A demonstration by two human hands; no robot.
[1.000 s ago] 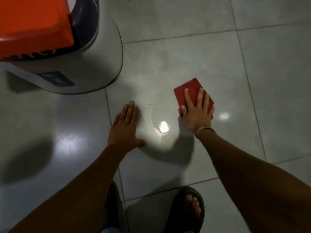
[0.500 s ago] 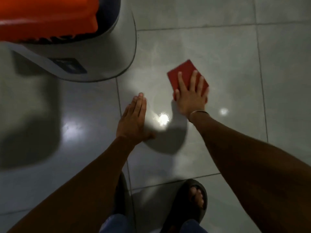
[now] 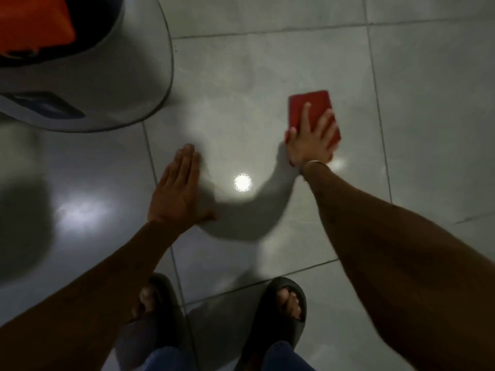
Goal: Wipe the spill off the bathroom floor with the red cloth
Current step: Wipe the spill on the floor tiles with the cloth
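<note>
With the right hand (image 3: 312,141) pressed flat on the red cloth (image 3: 312,109) and the left hand (image 3: 176,191) spread on the glossy tile floor (image 3: 267,62), a palm could slip.

Right hand (image 3: 310,141) flat on red cloth (image 3: 310,108) on tiled floor (image 3: 428,103) — left hand (image 3: 178,192) flat beside, fingers together — sandals (image 3: 278,303) below.

Red cloth (image 3: 310,105) half under hand (image 3: 310,145)

Glossy grey floor tiles (image 3: 428,103) with dark grout; lamp glare (image 3: 242,182) reflected below-right of white rounded fixture (image 3: 128,76).
</note>
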